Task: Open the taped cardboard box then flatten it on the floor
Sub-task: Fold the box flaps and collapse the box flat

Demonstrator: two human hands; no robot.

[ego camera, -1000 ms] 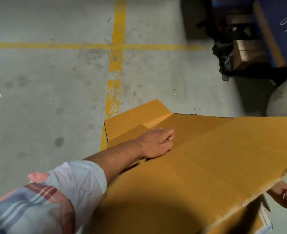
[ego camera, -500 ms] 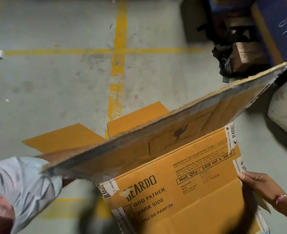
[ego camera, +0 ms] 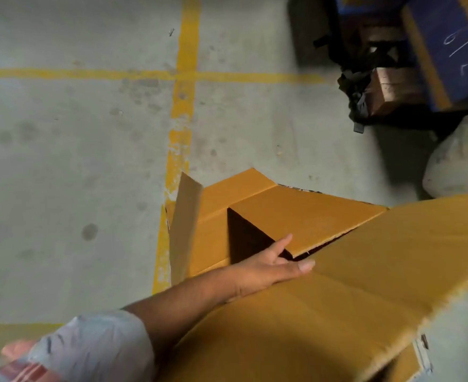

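The opened yellow-brown cardboard box (ego camera: 365, 304) lies partly collapsed on the concrete floor in front of me. Its big near panel slopes across the lower right. A far flap (ego camera: 304, 216) lies flat beyond a dark gap, and a narrow pale flap (ego camera: 184, 224) stands up at the left. My left hand (ego camera: 263, 270) grips the top edge of the near panel, thumb on top and fingers reaching into the gap. My right hand is out of sight.
Yellow painted lines (ego camera: 183, 106) cross on the grey floor. At the top right sit a black strapped bag (ego camera: 359, 92), a brown carton (ego camera: 392, 89) and a blue board (ego camera: 453, 48). A white sack (ego camera: 458, 164) rests at the right edge.
The big panel, raised on edge half a second ago, has swung back down over the printed side. My left hand now grips its edge. The right hand has dropped out of view.
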